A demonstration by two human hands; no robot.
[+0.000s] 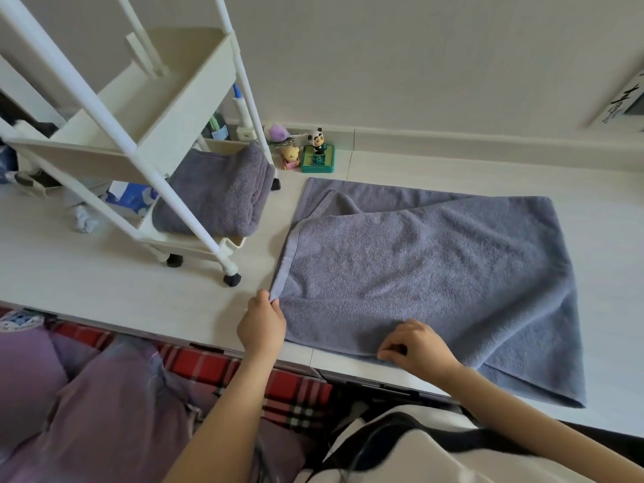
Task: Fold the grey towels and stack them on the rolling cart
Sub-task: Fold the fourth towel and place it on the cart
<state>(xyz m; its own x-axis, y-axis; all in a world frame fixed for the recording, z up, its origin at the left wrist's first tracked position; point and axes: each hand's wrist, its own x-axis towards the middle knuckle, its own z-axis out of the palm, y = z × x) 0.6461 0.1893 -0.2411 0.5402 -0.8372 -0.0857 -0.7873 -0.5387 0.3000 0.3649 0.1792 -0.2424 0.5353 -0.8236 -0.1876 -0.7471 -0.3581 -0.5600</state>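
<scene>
A grey towel [428, 273] is lying folded over on the white floor [87, 273], right of the rolling cart [146, 141]. The left hand [261, 325] is pinching its near-left corner, while the right hand [414, 346] is gripping the near edge (fingers curled). A folded towel [216, 193] is sitting on the cart's bottom shelf.

Panda figurine [316, 139] on green base, yellow toy [291, 156] beside (by wall).

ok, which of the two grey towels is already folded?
The towel on the cart's bottom shelf: a compact folded bundle. The other towel lies spread on the floor, doubled once, both hands gripping its near edge.
</scene>
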